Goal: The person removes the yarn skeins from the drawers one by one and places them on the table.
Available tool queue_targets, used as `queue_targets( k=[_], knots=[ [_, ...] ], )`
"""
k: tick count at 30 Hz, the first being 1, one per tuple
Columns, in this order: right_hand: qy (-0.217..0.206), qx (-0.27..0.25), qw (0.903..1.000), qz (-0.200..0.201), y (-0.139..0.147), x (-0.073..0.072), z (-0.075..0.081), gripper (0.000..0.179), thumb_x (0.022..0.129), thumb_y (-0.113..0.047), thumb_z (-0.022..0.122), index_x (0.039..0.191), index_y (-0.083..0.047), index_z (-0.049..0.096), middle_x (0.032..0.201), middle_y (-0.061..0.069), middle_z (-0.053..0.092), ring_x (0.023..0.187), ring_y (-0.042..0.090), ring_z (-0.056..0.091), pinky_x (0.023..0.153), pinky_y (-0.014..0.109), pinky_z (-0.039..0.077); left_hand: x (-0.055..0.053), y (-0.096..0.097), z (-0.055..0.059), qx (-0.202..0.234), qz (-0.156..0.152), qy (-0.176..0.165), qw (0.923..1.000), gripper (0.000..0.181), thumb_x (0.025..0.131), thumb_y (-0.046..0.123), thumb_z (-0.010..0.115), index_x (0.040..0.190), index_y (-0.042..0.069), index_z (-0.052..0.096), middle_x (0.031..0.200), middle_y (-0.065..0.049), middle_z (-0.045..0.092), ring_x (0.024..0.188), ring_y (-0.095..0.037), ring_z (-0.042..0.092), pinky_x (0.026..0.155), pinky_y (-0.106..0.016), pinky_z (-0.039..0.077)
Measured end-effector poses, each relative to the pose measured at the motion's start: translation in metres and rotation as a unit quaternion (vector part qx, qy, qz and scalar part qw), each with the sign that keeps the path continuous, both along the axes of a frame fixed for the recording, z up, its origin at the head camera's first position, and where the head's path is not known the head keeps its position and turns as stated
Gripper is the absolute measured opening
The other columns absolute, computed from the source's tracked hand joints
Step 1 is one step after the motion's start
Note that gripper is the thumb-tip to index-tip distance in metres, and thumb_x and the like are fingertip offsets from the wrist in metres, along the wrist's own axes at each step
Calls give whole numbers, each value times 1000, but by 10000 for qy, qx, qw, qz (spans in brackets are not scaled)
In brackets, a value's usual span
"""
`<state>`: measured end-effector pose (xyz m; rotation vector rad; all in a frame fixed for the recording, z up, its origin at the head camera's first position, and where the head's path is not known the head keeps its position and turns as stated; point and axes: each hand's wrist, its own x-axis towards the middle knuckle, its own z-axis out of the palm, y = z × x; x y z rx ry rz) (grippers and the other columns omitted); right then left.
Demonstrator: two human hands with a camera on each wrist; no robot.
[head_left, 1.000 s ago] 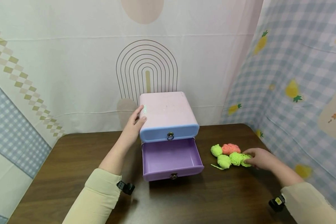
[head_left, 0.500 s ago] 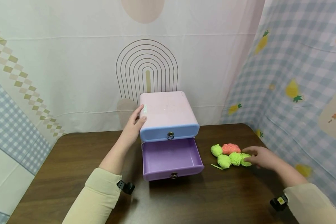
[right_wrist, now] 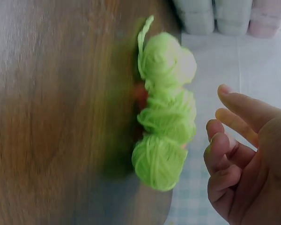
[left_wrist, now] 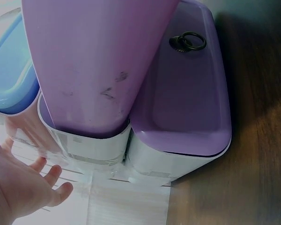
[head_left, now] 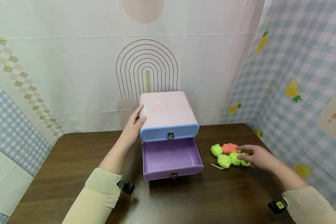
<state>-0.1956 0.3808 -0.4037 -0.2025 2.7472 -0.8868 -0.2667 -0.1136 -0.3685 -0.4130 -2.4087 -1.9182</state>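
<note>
Right hand [head_left: 258, 156]: I had it hovering over the right end of the lime yarn balls [head_left: 224, 161], thumb parted from loosely bent fingers, nothing in its grasp; the right wrist view showed a gap beneath it.
Bunch: it lay on the table [head_left: 201, 199] between the drawer cabinet [head_left: 168, 107] and the table's right edge, with the coral yarn ball [head_left: 227, 148] on the side nearer the back edge.
Pinch: I judged it best to settle on one ball, come straight down and close thumb and fingers round its middle, since a nipped strand could unwind or slip.
Loose strand [head_left: 217, 167]: it trailed toward the cabinet; a slow lift seemed wise, in case neighbouring windings had snagged. I could not tell whether they had.
Left hand [head_left: 132, 128]: its fingers rested, extended and spread, against the cabinet's left side and top edge, gripping nothing; a sound brace, I thought, if it did not push.
Purple drawer [head_left: 172, 154]: it stood pulled out under the blue drawer [head_left: 156, 134], toward the table's front edge.
Change over the last second: I saw the right hand shift leftward and slightly back, its index fingertip reaching the coral side; the left hand and drawers looked unmoved.
</note>
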Motion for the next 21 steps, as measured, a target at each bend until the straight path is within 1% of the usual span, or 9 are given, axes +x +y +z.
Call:
queue_targets(
  k=[2, 8, 14, 18, 19, 21],
  knots=[
    [86, 24, 9999, 61, -5, 3, 2, 54, 95, -33, 67, 138, -2, 55, 68, 5, 52, 52, 18, 50, 50, 34, 44, 1, 0, 0, -6, -10, 9, 10000, 60, 103, 36, 46, 159, 29, 24, 163, -14, 11, 146, -33, 20, 114, -54, 26],
    [287, -80, 9994, 176, -23, 12, 13, 51, 94, -35, 67, 137, -8, 59, 75, 9, 55, 54, 19, 51, 49, 33, 44, 1, 0, 1, 25, 0, -61, 10000, 60, 103, 39, 46, 158, 33, 23, 163, -11, 11, 146, -32, 21, 113, -54, 26],
    [395, -365, 9982, 277, -44, 22, 23, 44, 91, -39, 71, 128, -16, 67, 75, 6, 59, 56, 17, 52, 51, 31, 46, 0, 0, 0, 11, -20, -44, 10000, 60, 103, 38, 45, 158, 31, 23, 163, -12, 13, 145, -32, 23, 113, -54, 28],
    [496, -456, 9966, 480, -60, 31, 28, 41, 90, -39, 72, 125, -17, 69, 73, 3, 59, 56, 15, 52, 51, 30, 47, -1, 0, -1, -5, -16, -37, 10000, 60, 103, 38, 45, 158, 31, 23, 162, -12, 14, 145, -32, 24, 112, -54, 28],
    [521, -479, 9960, 539, -64, 33, 29, 41, 90, -38, 72, 124, -17, 69, 73, 1, 59, 56, 14, 52, 51, 30, 47, 0, 0, 0, 6, -19, -65, 10000, 60, 103, 38, 45, 158, 31, 23, 162, -12, 14, 145, -32, 24, 113, -54, 28],
    [544, -585, 9946, 663, -71, 37, 32, 39, 90, -37, 72, 123, -17, 69, 72, 0, 59, 55, 13, 52, 51, 30, 47, 6, 2, 8, -3, -49, -133, 9999, 60, 103, 34, 45, 159, 27, 22, 163, -14, 13, 146, -33, 22, 113, -54, 27]
  ],
)
